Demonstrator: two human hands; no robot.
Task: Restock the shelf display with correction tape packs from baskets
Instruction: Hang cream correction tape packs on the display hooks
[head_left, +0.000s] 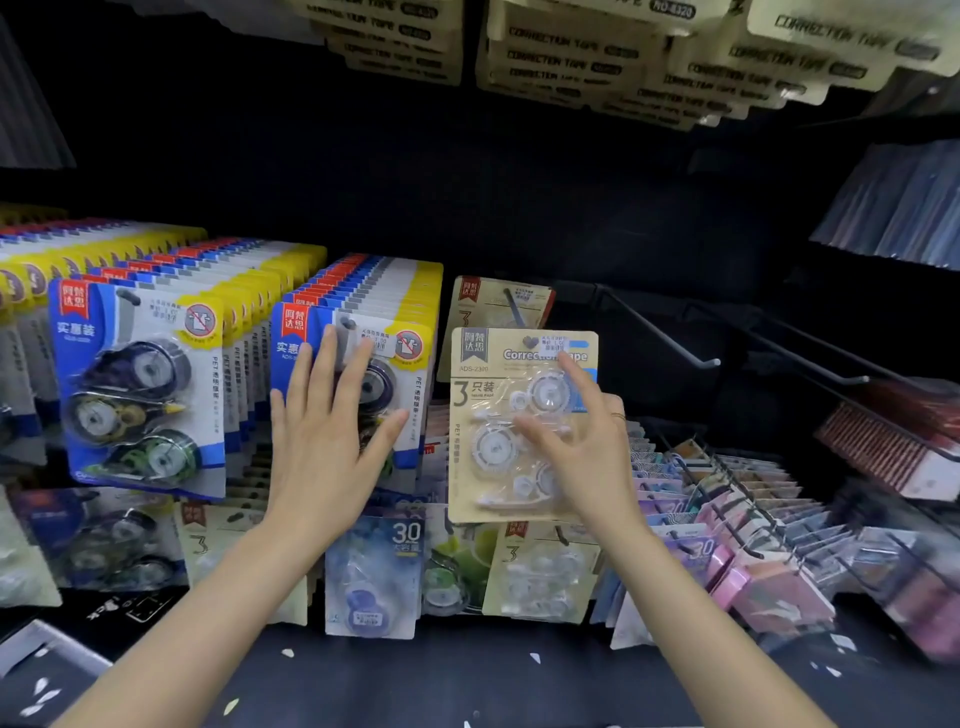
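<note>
My right hand (587, 447) holds a beige three-piece correction tape pack (483, 467) upright in front of the shelf, fingers spread over its clear blister. Just behind and above it, another beige pack (498, 301) hangs on a hook. My left hand (327, 431) lies flat with fingers apart against the front blue-and-yellow correction tape pack (410, 374) of a full hanging row. A second full row of blue packs (140, 389) hangs further left. No basket is in view.
Two bare black hooks (660, 332) (810, 358) stick out to the right of the beige pack. Below hang lower rows of packs (374, 571) and pink and purple packs (753, 545). Beige packs (597, 57) hang overhead. A dark floor lies beneath.
</note>
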